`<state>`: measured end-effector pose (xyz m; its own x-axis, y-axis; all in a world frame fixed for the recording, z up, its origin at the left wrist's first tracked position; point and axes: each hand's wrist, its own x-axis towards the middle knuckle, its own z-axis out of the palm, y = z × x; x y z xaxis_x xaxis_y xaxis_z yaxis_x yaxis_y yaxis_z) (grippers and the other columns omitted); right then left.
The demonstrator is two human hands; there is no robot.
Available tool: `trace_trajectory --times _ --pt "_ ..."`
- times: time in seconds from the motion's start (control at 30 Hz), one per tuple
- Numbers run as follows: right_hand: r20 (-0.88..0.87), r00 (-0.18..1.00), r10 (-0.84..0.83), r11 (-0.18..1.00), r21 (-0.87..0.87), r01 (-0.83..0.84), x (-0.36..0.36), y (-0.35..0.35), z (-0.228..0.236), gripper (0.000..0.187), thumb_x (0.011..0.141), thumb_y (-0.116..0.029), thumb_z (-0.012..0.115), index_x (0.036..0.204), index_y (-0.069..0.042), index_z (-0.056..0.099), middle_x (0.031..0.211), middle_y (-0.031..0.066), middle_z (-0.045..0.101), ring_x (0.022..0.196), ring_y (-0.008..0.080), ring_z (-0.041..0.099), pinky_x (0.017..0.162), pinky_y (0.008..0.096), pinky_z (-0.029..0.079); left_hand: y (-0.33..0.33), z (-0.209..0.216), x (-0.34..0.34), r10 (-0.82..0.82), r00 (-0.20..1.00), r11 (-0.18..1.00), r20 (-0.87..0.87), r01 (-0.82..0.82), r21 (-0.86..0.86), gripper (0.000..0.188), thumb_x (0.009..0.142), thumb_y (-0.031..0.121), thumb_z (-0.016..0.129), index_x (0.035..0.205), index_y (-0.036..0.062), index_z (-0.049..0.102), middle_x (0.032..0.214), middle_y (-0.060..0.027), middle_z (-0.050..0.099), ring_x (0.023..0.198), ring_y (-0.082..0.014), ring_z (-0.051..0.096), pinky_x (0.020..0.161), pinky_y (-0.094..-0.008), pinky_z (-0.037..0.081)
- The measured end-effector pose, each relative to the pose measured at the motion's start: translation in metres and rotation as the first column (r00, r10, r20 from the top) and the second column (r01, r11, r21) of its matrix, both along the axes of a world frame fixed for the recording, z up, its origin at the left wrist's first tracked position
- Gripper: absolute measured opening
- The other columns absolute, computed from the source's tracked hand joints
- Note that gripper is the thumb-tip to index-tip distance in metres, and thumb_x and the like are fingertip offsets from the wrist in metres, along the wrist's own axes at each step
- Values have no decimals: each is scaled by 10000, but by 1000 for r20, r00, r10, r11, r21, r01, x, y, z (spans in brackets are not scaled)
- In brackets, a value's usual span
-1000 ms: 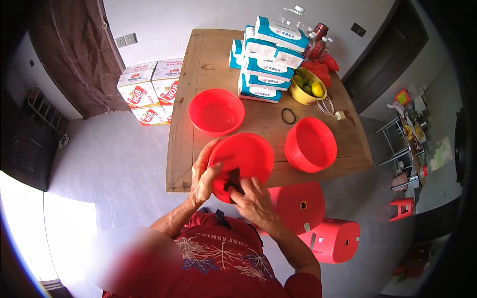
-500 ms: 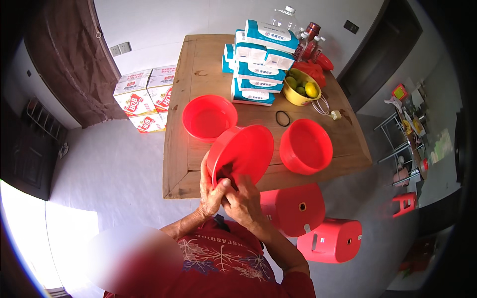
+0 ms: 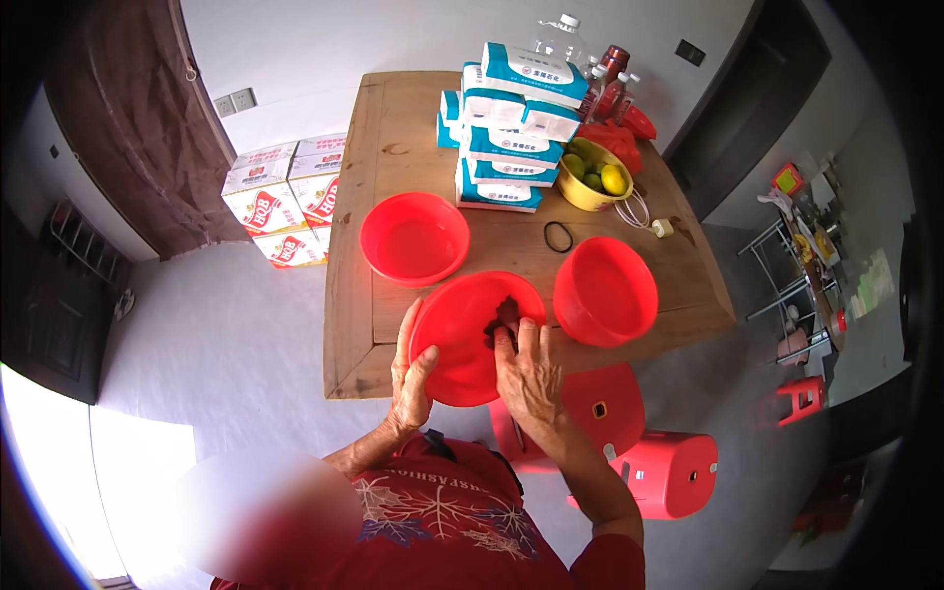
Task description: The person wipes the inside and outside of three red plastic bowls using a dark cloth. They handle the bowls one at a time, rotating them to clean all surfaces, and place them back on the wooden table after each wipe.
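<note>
A red plastic basin is held tilted over the table's near edge, its inside facing up toward me. My left hand grips its left rim, thumb inside and fingers around the outer wall. Inside the basin, my right hand presses a dark crumpled cloth against the right part of the wall. Its fingers partly cover the cloth. Two more red basins rest on the wooden table: the left basin just beyond the held one, the right basin beside it.
Stacked tissue packs stand at the table's back, next to a yellow bowl of green and yellow fruit. A black band and a white cable with plug lie nearby. Red stools stand below right; cartons are stacked at left.
The held basin has tipped from steeply sideways to facing up more, and sits lower. My right hand has moved with the cloth from the basin's near left side to its right side.
</note>
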<state>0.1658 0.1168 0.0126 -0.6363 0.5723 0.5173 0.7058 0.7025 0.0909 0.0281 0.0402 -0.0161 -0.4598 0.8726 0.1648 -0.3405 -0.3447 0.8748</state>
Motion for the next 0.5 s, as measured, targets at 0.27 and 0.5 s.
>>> trace_trajectory --times 0.27,0.5 --pt "-362 853 377 857 -214 -469 -36 -19 -21 364 719 -35 566 1079 11 591 1052 194 516 905 324 537 794 387 477 4 -19 -5 -106 948 993 299 116 -16 570 922 310 477 1378 15 305 1344 -130 414 1231 -234 405 1047 -365 302" --pt "-138 988 70 991 -106 -85 -49 10 -19 365 742 -81 566 1098 3 560 1097 166 508 904 305 534 702 360 497 3 -23 -2 -87 922 995 377 99 -11 613 867 244 499 1391 18 276 1360 -128 392 1265 -239 367 1060 -370 286"
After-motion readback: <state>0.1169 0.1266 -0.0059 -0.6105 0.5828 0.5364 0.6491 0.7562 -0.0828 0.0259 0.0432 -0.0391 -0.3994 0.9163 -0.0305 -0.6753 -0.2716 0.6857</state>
